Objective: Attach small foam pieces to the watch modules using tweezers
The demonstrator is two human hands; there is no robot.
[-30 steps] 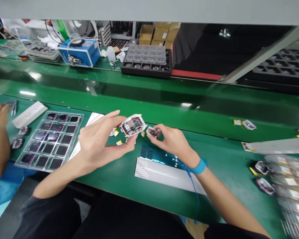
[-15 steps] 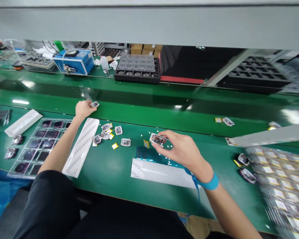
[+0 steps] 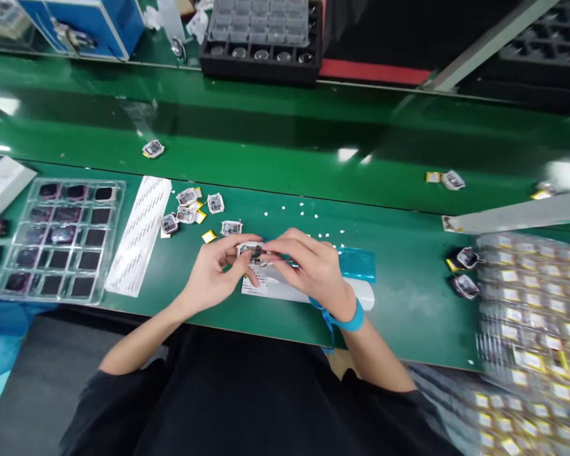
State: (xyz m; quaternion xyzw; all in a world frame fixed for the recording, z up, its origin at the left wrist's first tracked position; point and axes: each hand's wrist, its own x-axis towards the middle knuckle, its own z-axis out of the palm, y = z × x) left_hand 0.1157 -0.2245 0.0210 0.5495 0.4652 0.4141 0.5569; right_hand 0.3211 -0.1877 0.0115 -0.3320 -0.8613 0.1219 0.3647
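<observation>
Between my two hands is a white watch case (image 3: pixel 253 252) with its circuit board showing. My left hand (image 3: pixel 218 269) grips its left side with thumb and fingers. My right hand (image 3: pixel 313 259), with a blue band on the wrist, pinches at the case's right edge; whether it holds a small part there is hidden. Beneath lie a white printed strip (image 3: pixel 289 290) and a blue film (image 3: pixel 356 263). Left of the hands sits a cluster of similar cases (image 3: pixel 187 214) with yellow-edged batteries, one battery (image 3: pixel 209 236) lying nearest.
A clear tray (image 3: pixel 95 259) of dark watch pieces and a printed paper strip (image 3: pixel 140 234) lie at left. One case (image 3: pixel 153 149) rests on the green belt (image 3: pixel 247 152). Stacked clear trays (image 3: pixel 527 304) with batteries stand at right, beside two dark cases (image 3: pixel 464 286).
My left hand has let go of a case on the belt and come back to the middle. Both hands now meet on the case that my right hand held. The view has tilted down.
</observation>
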